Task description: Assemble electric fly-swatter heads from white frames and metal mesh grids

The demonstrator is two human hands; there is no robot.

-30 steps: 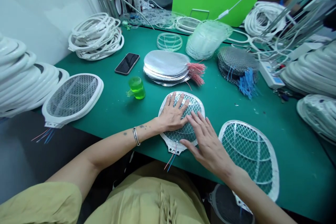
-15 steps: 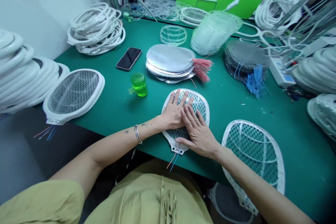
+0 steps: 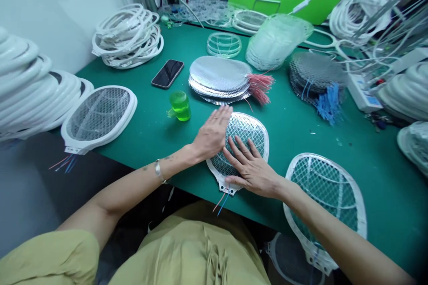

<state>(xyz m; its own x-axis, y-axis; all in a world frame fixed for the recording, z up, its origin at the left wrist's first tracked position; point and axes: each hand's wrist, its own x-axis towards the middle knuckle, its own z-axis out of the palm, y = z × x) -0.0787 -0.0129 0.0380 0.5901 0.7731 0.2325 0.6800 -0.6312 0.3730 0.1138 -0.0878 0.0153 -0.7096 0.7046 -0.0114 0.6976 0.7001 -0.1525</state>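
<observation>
**Pressing the Mesh Flat by Hand**

We work on the white racket head (image 3: 245, 129), which lies flat on the green table (image 3: 147, 136) at the centre of the frame, its neck toward the lower edge. A red wire (image 3: 219, 201) and a blue wire (image 3: 223, 205) trail from the neck past the table edge.

The step appears to be seating the mesh in its rim. For a good result, we should apply even pressure with a flat palm, work from the middle outward to the rim, and bear down gently, since a hard fingertip could dent the mesh. We should also leave the wires free of the palm.

Pose: our right hand (image 3: 250, 169) lies palm down over the lower right of the mesh, fingers spread, forearm entering from the lower right corner. Our left hand (image 3: 212, 136) is at the left rim, fingers straight and together, turned partly on edge; we cannot tell how firmly it bears on the rim. Both hands are unclenched and grip nothing.
</observation>
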